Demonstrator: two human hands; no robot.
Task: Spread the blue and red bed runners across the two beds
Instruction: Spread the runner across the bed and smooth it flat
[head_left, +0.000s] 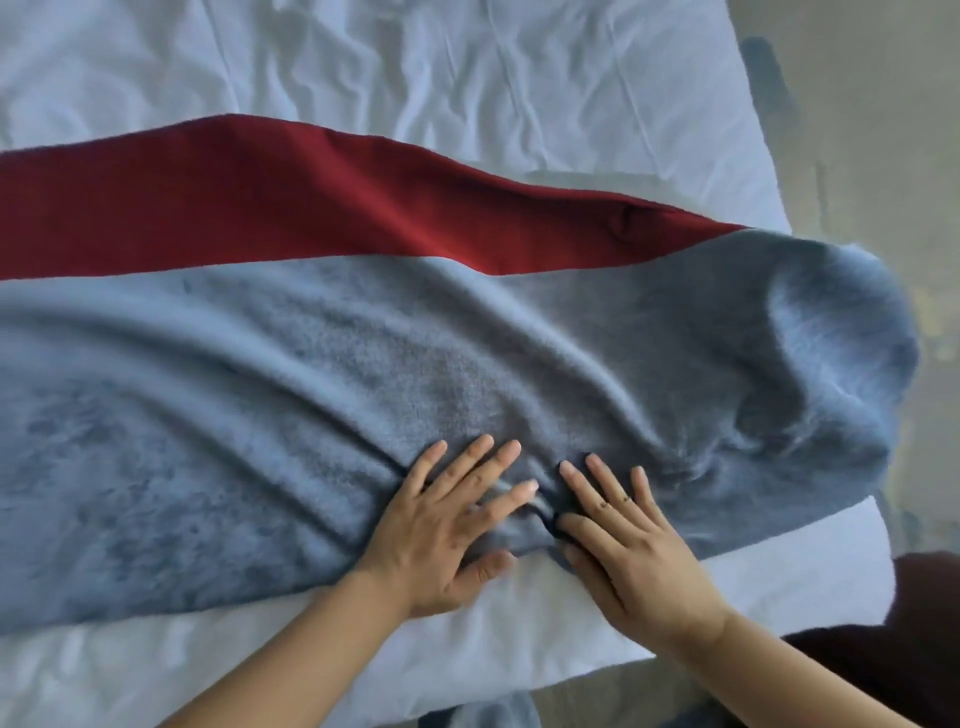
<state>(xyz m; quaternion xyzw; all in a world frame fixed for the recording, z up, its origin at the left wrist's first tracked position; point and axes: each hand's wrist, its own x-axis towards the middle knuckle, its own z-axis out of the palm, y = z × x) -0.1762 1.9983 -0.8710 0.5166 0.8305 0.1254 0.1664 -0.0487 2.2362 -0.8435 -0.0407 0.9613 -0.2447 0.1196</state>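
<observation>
White creased sheet (467, 67) covers the bed (810, 587), which fills most of the view and runs out of it on the left. The blue runner (311, 374), a fluffy grey-blue cloth, lies across the bed from left to right over the near half. It is rumpled, with long wrinkles running toward the right, and its right end humps up at the bed's right edge. A strip of bare sheet shows along its near side. The red runner (260, 202) lies flat just beyond it on the far side, touching it. It is wide at the left and narrows to a point at the right, where the blue runner overlaps it. Pale floor (883, 104) shows to the right of the bed, blurred. A dark brown thing (924, 597) sits at the near right corner; what it is cannot be told. The left hand (447, 525) and the right hand (634, 551) rest side by side, palms down, on the blue runner's near edge. Their fingers are straight and spread and press on the cloth without gripping it, and both thumbs reach the edge. A small bunched fold (540, 509) of blue cloth stands between the two hands. Two thin rings (603, 505) show on the right hand's fingers.
</observation>
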